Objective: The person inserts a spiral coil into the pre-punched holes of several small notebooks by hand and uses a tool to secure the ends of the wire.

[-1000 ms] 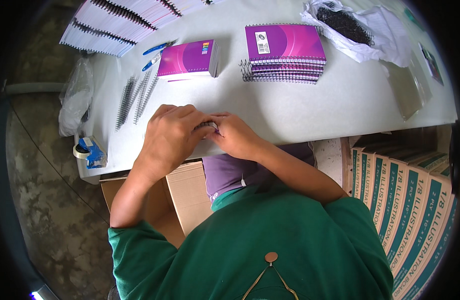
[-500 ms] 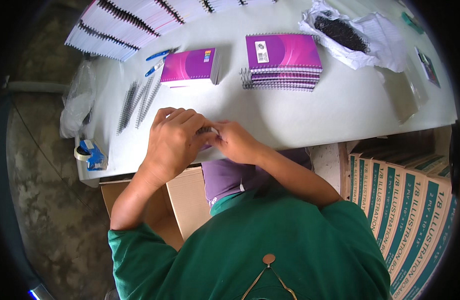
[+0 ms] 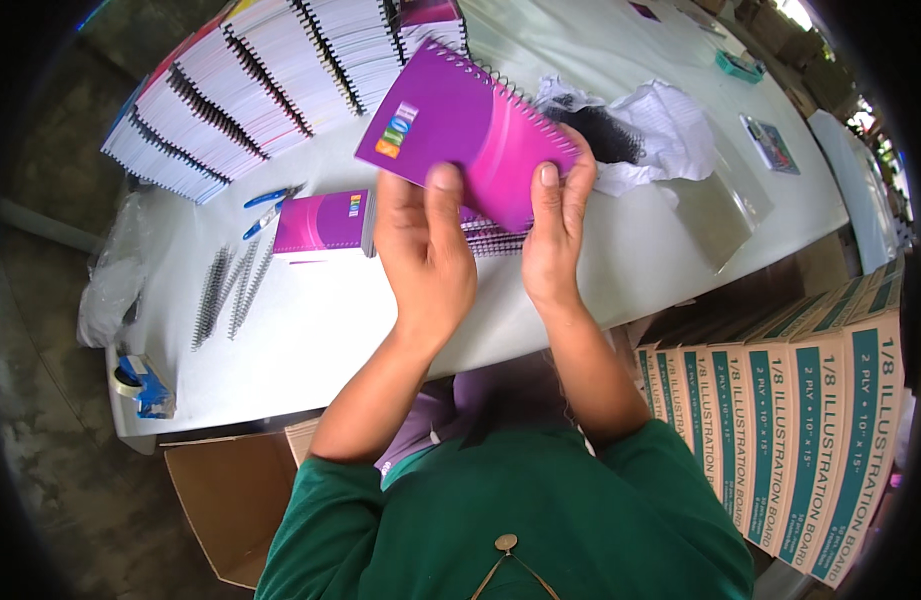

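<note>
A purple and pink spiral notebook [image 3: 470,140] is held up tilted above the table, its wire coil running along the upper right edge. My left hand [image 3: 425,255] grips its lower left edge, thumb on the cover and fingers behind. At the right corner, my right hand [image 3: 555,235] pinches it between thumb and fingers. Partly hidden behind the hands is a stack of spiral-bound notebooks [image 3: 495,240]. To the left lies a pile of purple-covered pads [image 3: 320,225] with punched holes along one edge. Loose wire coils [image 3: 212,295] rest farther left.
Blue-handled pliers [image 3: 263,200] lie by the pads. Thick coil-bound books [image 3: 270,80] line the far left. Crumpled white paper [image 3: 675,130] holds dark coils. A blue tape dispenser [image 3: 150,385] sits at the left corner. Cardboard boxes [image 3: 780,430] stand at right, an open carton [image 3: 230,490] below.
Both hands have risen from the table's front edge, bringing the notebook up into full view. My hands have moved apart to hold its two sides. The whole view has shifted.
</note>
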Demonstrator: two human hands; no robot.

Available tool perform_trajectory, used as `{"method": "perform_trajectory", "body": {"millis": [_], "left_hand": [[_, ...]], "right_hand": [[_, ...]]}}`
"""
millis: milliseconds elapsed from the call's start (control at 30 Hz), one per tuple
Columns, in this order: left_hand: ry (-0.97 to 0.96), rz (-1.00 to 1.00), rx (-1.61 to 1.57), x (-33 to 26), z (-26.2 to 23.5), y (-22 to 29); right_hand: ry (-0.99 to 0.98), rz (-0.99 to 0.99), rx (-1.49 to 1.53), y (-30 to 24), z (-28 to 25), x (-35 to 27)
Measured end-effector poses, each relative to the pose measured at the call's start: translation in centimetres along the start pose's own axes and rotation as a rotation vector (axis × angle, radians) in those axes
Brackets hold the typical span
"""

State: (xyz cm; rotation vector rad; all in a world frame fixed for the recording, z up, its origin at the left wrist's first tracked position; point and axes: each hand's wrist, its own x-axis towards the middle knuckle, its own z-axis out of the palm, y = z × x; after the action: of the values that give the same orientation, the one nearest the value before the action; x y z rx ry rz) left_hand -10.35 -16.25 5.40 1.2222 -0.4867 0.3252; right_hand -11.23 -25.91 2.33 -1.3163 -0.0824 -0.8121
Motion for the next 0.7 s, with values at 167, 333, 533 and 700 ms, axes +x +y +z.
{"method": "perform_trajectory", "body": {"millis": [167,333,533,700], "left_hand": [[-0.352,0.459,1.126,0.7,-1.3,-6.0],[0.089,0.456,1.071,-0.4,-2.8,-6.0],[0.266,0.163,0.71,-2.0,-4.0,-9.6],[0.333,-0.075,0.504,-1.6,-3.8,-9.9]], "right_hand": [[0.274,-0.012,-0.294,7.4,-4.0,-0.3],[0.223,-0.146,-0.547,7.6,-4.2,-0.9],[0.304,-0.191,-0.565,7.7,-3.4,-1.0],[0.334,-0.161,-0.531,8.0,-3.5,-1.0]]}}
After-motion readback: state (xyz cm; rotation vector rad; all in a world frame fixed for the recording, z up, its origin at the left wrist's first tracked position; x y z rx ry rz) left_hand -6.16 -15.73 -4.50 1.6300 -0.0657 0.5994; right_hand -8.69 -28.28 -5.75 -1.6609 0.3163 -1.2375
